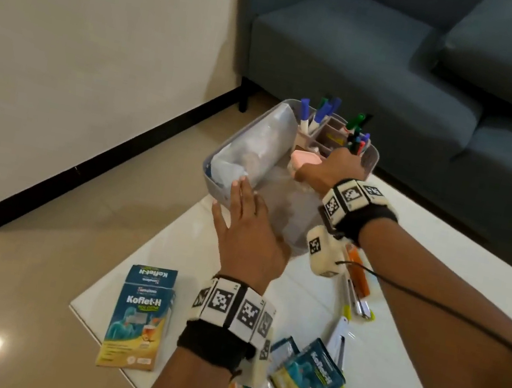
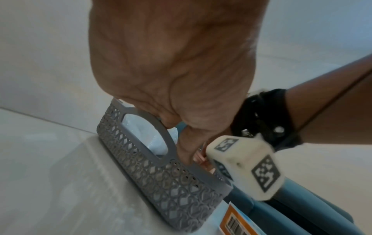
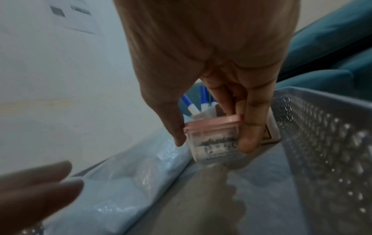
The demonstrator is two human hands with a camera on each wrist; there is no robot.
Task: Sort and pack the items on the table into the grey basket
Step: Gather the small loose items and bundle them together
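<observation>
The right hand (image 3: 211, 82) pinches a small pink-lidded box (image 3: 214, 138) between thumb and fingers, low inside the grey basket (image 1: 215, 183) on the white table (image 1: 191, 244). The left hand (image 1: 251, 234), fingers spread flat, steadies the basket's near end beside a plastic-wrapped packet (image 1: 255, 149).

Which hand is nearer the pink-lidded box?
Right. The right hand grips the box over the basket; the left hand rests at the basket's near end.

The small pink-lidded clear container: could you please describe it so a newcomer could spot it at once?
Find the grey lattice plastic basket on the white table. Inside it, the right hand pinches the small pink-lidded clear container, the only pink-topped item, in front of the blue-capped markers.
</observation>
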